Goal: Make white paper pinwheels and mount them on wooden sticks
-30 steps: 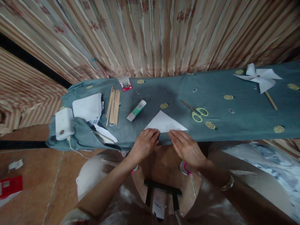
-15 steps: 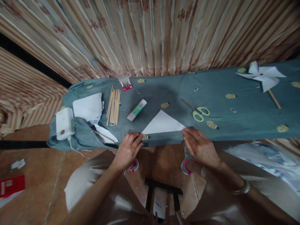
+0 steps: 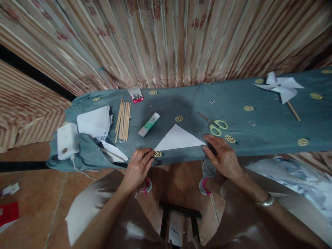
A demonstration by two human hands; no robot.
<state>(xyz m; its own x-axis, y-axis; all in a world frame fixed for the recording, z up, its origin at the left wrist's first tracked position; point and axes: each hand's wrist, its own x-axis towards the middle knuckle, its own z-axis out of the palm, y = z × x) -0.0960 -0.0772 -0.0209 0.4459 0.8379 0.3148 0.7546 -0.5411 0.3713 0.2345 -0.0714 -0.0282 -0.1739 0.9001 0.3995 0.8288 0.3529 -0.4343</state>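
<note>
A white sheet of paper point(image 3: 178, 139), folded into a triangle, lies flat on the blue-green cloth in front of me. My left hand point(image 3: 138, 165) pinches its left corner between thumb and fingers. At the right corner, my right hand point(image 3: 221, 155) has its thumb and fingers apart, with the fingertips close to the paper's tip. Green-handled scissors point(image 3: 214, 125) rest just beyond my right hand, blades pointing to the far left. Past the paper's left side lies a green and white glue stick point(image 3: 149, 124).
Several wooden sticks point(image 3: 123, 120) lie left, near a small red box point(image 3: 136, 95) of metal pins. Stacked white paper point(image 3: 93, 121) and a white power adapter point(image 3: 66, 141) with a cable occupy the left end. A paper pinwheel point(image 3: 281, 86) on a stick lies far right.
My right hand's thumb and fingers have spread apart from the paper's right corner. The left hand still pinches its corner. The whole view has shifted slightly.
</note>
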